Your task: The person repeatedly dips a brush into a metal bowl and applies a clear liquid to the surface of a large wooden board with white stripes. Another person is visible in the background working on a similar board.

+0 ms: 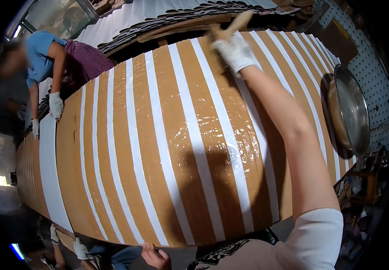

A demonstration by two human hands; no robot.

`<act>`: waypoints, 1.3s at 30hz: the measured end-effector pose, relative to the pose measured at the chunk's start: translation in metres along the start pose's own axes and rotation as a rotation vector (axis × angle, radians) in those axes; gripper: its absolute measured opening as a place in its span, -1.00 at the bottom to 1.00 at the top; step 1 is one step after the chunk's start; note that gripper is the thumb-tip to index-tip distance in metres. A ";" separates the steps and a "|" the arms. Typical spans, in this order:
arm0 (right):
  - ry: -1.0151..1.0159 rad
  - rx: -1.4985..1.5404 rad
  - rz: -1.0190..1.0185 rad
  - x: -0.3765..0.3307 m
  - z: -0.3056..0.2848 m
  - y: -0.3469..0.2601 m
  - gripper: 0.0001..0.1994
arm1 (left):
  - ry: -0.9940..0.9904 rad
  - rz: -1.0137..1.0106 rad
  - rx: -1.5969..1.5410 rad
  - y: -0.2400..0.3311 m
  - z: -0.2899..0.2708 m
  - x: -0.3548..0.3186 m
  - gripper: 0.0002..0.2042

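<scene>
My right hand, in a white glove, grips a brush with a pale wooden handle at the far side of a long table. Its bristle end is smeared by motion and partly hidden. Under it lie overlapping brown sheets with white strips between them; the middle ones shine wet. My bare left hand rests at the near edge of the sheets, thumb apart from the fingers, holding nothing that I can see.
A round metal basin stands at the right end. At the far left a person in blue touches a white panel with gloved hands. Another person's gloved hands are at the near left. Stacked white sheets lie behind.
</scene>
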State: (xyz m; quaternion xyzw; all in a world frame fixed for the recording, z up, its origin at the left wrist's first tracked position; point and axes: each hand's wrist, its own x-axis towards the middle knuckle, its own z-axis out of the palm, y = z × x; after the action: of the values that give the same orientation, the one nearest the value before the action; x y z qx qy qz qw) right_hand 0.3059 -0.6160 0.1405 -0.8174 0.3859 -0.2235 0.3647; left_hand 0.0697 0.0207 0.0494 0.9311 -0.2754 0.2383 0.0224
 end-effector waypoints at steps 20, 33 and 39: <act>0.160 -0.229 0.024 -0.068 -0.091 0.107 -0.44 | -0.097 -0.178 -0.295 -0.009 0.009 -0.031 -0.51; -0.532 -0.024 -1.120 -0.426 -0.056 -0.003 -0.45 | -0.028 -0.182 -0.330 -0.016 0.011 -0.036 -0.46; -0.739 0.024 -1.009 -0.432 -0.112 0.023 -0.75 | -0.022 -0.174 -0.326 -0.012 0.010 -0.039 -0.44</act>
State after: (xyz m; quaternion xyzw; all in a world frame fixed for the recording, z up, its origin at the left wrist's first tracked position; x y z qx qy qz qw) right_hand -0.0372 -0.3308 0.1571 -0.9182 -0.2018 -0.0748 0.3326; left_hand 0.0518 0.0485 0.0242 0.9380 -0.2292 0.1772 0.1905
